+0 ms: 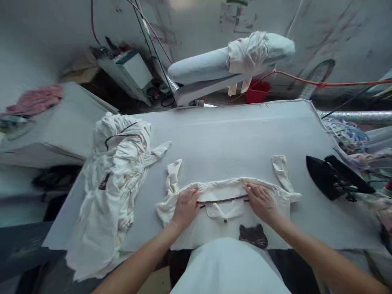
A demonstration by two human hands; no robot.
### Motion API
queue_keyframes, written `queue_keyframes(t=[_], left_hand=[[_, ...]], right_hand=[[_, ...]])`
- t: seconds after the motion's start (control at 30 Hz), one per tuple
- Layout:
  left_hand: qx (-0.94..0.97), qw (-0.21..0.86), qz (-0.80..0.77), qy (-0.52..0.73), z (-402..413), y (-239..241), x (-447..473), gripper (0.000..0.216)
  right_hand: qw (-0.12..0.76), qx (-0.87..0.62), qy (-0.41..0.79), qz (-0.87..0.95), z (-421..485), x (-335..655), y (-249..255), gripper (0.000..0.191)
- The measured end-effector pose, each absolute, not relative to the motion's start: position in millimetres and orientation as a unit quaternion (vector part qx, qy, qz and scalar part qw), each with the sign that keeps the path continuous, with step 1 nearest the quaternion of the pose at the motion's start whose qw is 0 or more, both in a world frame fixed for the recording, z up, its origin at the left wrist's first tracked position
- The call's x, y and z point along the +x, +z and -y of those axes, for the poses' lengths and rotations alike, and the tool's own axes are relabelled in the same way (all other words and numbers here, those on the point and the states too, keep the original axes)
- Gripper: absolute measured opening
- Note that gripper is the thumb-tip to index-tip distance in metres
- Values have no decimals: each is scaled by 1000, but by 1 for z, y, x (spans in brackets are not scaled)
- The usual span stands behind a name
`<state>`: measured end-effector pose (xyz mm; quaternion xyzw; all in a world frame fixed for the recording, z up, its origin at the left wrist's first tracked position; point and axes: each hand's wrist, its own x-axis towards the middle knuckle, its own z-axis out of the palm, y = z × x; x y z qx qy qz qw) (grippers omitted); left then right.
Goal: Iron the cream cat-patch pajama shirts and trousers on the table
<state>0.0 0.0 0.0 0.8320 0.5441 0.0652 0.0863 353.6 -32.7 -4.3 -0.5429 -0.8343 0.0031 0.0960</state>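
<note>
Here our left hand (186, 206) and right hand (262, 203) press flat and spread on both ends of the shirt collar (223, 197), lying crosswise

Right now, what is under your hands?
The left hand and right hand lie flat on a white shirt, by its dark-trimmed collar, spread on the ironing table. Anything beneath the shirt is hidden.

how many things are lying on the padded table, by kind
white garment, flat under left hand and right hand: 1
heap of white garments, pieces not separable: 1
black iron: 1
total: 3
</note>
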Motion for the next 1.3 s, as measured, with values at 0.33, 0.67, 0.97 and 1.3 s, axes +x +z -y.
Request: queue_keyframes(t=[0.33, 0.67, 0.97, 1.3], left_hand=[[807, 204, -544, -104, -78, 16, 45, 39], [817, 155, -554, -46, -57, 10, 75, 29], [742, 391, -539, -69, -141, 18, 38, 40], [804, 236, -545, -22, -98, -3, -77, 37]], right_hand=[[-14, -718, 144, 681, -54, 322, 26, 26], [198, -685, -14, 701, 0, 262, -42, 52], [116, -751, 152, 632, -79, 301, 19, 32], [251, -648, 504, 512, -90, 146, -14, 41]])
